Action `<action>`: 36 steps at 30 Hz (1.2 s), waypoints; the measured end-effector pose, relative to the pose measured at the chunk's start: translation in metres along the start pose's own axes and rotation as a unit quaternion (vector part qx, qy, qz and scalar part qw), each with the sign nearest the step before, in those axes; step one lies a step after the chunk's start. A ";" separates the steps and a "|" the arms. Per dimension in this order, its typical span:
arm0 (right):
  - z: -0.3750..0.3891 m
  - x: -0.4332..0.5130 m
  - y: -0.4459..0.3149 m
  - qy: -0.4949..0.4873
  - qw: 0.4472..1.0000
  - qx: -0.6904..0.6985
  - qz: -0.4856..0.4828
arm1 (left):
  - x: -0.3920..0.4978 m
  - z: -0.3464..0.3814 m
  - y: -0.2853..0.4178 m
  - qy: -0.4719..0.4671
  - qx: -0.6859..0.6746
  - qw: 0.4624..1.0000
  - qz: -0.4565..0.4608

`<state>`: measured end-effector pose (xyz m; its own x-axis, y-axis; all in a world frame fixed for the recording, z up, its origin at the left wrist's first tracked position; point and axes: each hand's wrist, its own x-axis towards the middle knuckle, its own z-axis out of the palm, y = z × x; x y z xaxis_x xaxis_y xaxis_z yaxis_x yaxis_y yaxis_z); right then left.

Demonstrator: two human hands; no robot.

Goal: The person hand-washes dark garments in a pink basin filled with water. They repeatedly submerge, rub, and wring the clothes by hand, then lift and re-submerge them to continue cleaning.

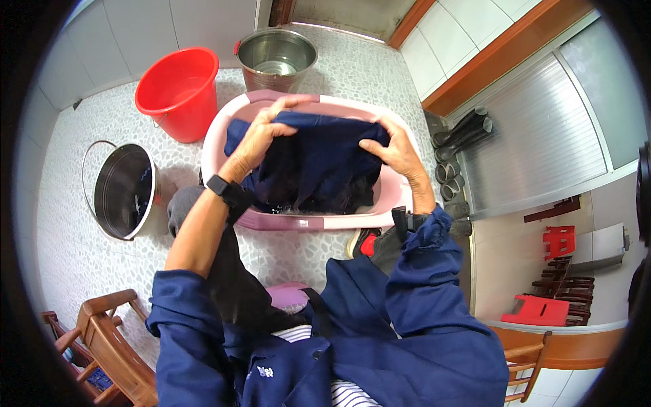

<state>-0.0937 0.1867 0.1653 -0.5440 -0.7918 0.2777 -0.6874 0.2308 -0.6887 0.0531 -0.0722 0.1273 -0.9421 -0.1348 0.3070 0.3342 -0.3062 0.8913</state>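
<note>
A dark navy cloth garment [325, 152] is spread between my hands over a pink plastic washtub [394, 191]. My left hand [264, 133] is at the garment's upper left, thumb and fingers on its edge, partly blurred. At the upper right edge, my right hand [394, 147] pinches the fabric between thumb and fingers. The lower part of the garment hangs into the tub, where a little foam or water shows near the front rim. What lies under the cloth is hidden.
Beyond the tub stand a red plastic bucket [178, 96] and a metal bucket [277, 56]. Another metal bucket [127, 191] with dark contents is at left. A wooden chair [109, 336] is lower left; boots [465, 133] and shoes line the right side.
</note>
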 end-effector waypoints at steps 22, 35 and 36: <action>0.180 0.001 0.012 0.064 0.988 -0.060 0.125 | -0.028 0.046 -0.176 0.360 -0.020 0.894 -0.267; 0.192 0.009 0.020 0.127 0.980 -0.095 0.121 | -0.041 0.026 -0.193 0.365 -0.136 0.872 -0.296; 0.191 0.011 0.023 0.166 0.966 -0.121 0.155 | -0.038 0.030 -0.191 0.378 -0.075 0.835 -0.393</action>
<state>-0.0234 0.0752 0.0243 -0.8389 -0.4468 0.3107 -0.5367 0.5848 -0.6082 0.0248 0.0197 -0.0443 -0.6050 -0.3747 -0.7026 -0.3269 -0.6877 0.6483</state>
